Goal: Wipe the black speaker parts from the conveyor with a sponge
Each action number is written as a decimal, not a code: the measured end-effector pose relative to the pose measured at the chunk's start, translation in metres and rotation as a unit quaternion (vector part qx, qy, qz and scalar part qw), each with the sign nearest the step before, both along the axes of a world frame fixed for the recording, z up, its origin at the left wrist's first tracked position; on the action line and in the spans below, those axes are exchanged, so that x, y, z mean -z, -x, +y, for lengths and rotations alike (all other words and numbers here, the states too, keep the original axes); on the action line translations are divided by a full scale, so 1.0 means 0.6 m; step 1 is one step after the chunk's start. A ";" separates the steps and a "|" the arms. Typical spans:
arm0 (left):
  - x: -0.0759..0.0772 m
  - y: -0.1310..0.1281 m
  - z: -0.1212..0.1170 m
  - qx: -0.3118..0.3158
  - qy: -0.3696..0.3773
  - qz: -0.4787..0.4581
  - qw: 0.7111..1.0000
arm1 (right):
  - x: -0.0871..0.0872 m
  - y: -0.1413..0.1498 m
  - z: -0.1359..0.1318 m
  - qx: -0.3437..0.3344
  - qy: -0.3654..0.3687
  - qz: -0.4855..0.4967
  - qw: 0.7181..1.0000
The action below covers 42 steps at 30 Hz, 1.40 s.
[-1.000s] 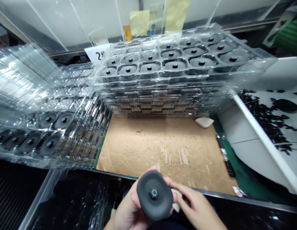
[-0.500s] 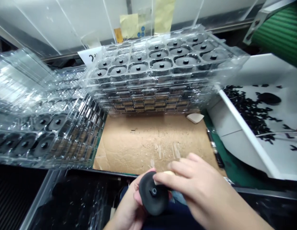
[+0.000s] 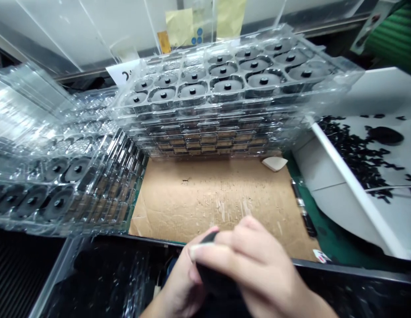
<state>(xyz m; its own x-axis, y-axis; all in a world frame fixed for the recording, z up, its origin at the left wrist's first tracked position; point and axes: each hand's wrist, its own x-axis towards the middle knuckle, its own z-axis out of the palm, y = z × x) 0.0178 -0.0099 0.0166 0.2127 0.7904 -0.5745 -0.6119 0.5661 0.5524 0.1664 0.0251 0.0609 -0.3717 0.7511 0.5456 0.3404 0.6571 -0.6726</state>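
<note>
While the left hand (image 3: 182, 276) supports the black rounded part (image 3: 212, 278) at the near edge of the work area, the right hand (image 3: 254, 260) lies across the part's upper side. The left hand is curled around the part's left edge, with the thumb raised. The right hand is partly closed, its fingers bent over the part; whether it grips anything beneath them cannot be determined. Most of the part is hidden.

Beyond the hands lies a brown cardboard sheet (image 3: 192, 198), its surface scuffed. A black pen (image 3: 304, 212) lies along its right side, and a cream wedge (image 3: 274, 163) rests at its far right corner. To the right, a white box (image 3: 357, 186) contains small black pieces (image 3: 360, 154). To the left stands a stack of clear trays (image 3: 126, 194); its upper tray carries dark stemmed parts (image 3: 58, 203).

At the far side, a second tray stack (image 3: 179, 109) carries similar parts in its top tray. Yellow notes (image 3: 179, 27) are visible behind it.
</note>
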 end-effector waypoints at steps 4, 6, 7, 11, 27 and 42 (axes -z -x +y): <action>0.004 0.016 0.004 -0.029 -0.035 -0.074 0.996 | 0.057 -0.044 -0.001 0.059 0.241 -0.031 0.968; 0.000 0.022 0.006 -0.050 -0.035 -0.098 0.993 | 0.107 -0.056 -0.011 0.129 0.287 -0.017 0.949; -0.003 0.023 0.007 -0.056 -0.030 -0.102 0.993 | 0.133 -0.057 -0.017 0.151 0.299 -0.019 0.942; -0.011 0.019 0.009 -0.066 -0.005 -0.096 0.993 | 0.182 -0.046 -0.034 0.145 0.316 -0.052 0.936; 0.003 0.002 -0.007 -0.094 -0.020 -0.042 0.994 | 0.005 0.059 -0.016 0.088 0.086 -0.047 0.991; -0.015 0.019 -0.019 0.008 -0.054 -0.115 0.992 | -0.008 0.013 0.015 -0.040 0.034 -0.059 0.997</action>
<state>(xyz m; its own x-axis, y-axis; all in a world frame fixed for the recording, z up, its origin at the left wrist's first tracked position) 0.0064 -0.0214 0.0259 0.3411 0.8404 -0.4211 -0.7207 0.5214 0.4569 0.1588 0.0343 0.0654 -0.4905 0.7496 0.4445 0.3671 0.6403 -0.6747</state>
